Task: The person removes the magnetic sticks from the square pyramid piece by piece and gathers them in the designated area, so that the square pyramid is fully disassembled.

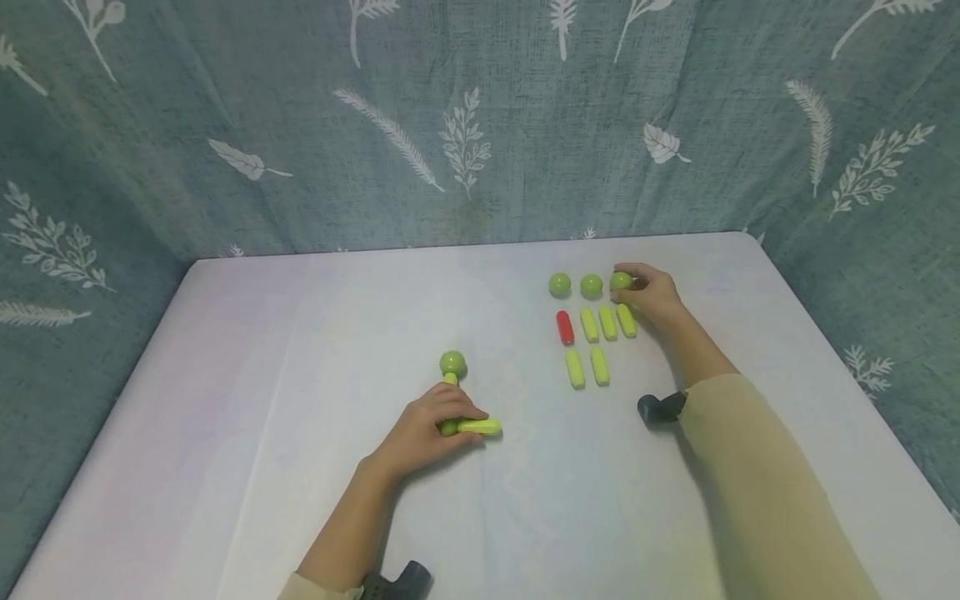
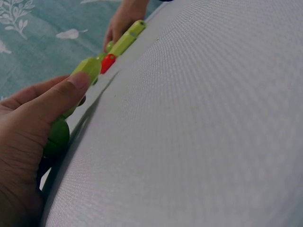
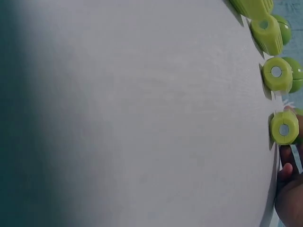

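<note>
My left hand (image 1: 429,427) pinches a yellow-green magnetic rod (image 1: 482,427) between thumb and fingers, just left of the middle of the table. One end of that rod meets a green ball (image 1: 448,427), partly covered by the fingers. Past the fingers, a second yellow-green rod (image 1: 450,378) shows its tip against another green ball (image 1: 452,362). At the far right, my right hand (image 1: 654,293) grips a green ball (image 1: 621,280) at the end of a row of balls. In the right wrist view, a yellow-green rod (image 3: 284,128) with a grey disc in its end overlaps that hand's fingers.
Two more green balls (image 1: 575,286) continue the row leftward. Below them lie a red rod (image 1: 565,327) and several yellow-green rods (image 1: 608,323) in two rows. The white table (image 1: 360,317) ends at a leaf-patterned teal cloth (image 1: 517,200). Dark wrist devices (image 1: 662,409) sit on both wrists.
</note>
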### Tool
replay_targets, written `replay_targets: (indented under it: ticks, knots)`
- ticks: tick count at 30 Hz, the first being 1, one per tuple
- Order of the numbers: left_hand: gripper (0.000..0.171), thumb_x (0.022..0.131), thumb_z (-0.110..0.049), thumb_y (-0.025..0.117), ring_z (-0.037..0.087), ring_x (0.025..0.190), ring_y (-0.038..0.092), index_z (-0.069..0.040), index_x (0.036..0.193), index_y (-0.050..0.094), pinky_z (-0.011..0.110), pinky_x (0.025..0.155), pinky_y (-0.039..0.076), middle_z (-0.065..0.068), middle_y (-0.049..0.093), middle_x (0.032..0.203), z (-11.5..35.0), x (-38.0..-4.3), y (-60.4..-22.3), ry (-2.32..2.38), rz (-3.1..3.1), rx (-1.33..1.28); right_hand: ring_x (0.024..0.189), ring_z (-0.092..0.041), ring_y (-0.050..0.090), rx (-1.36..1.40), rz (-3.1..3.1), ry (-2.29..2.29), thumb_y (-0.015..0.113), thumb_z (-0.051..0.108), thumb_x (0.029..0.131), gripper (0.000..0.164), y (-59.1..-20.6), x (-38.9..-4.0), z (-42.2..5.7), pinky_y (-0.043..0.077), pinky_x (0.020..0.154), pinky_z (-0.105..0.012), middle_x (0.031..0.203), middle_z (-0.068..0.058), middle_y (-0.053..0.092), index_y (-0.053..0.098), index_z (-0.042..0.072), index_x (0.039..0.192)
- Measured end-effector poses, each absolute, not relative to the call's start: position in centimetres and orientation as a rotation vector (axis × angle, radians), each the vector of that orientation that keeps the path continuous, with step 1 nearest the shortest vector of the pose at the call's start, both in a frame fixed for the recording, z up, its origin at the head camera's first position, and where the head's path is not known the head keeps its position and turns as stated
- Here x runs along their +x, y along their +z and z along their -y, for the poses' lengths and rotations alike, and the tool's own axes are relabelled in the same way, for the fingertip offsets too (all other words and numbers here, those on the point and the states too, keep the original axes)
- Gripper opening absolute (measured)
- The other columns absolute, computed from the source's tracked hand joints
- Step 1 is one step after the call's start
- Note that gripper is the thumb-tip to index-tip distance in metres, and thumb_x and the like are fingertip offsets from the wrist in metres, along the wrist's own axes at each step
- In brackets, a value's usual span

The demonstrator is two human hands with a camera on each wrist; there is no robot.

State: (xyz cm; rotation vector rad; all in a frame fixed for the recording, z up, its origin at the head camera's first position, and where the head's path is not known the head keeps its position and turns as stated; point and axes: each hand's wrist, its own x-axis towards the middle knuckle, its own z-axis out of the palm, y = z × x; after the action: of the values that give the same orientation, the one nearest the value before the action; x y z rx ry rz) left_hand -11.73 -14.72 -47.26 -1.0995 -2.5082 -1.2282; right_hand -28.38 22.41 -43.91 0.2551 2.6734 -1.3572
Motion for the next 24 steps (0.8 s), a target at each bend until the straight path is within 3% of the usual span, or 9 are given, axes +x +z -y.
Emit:
replay_targets:
  ticks: [24]
  knots:
    - [0.027, 0.075, -0.018, 0.08, 0.01, 0.095, 0.054, -0.016, 0.101, 0.073, 0.024, 0.08, 0.046, -0.008, 0.066, 0.094, 14.74, -11.66, -47.46, -1.272, 2.464, -1.114, 0.129, -0.026, 0.041, 0.245, -2.6, -1.62, 0.071, 0.023, 0.084, 0.053, -44.28, -28.41, -22.42, 0.028, 0.111, -0.041, 0.14, -0.009, 0.048, 0.053, 0.014, 0.133]
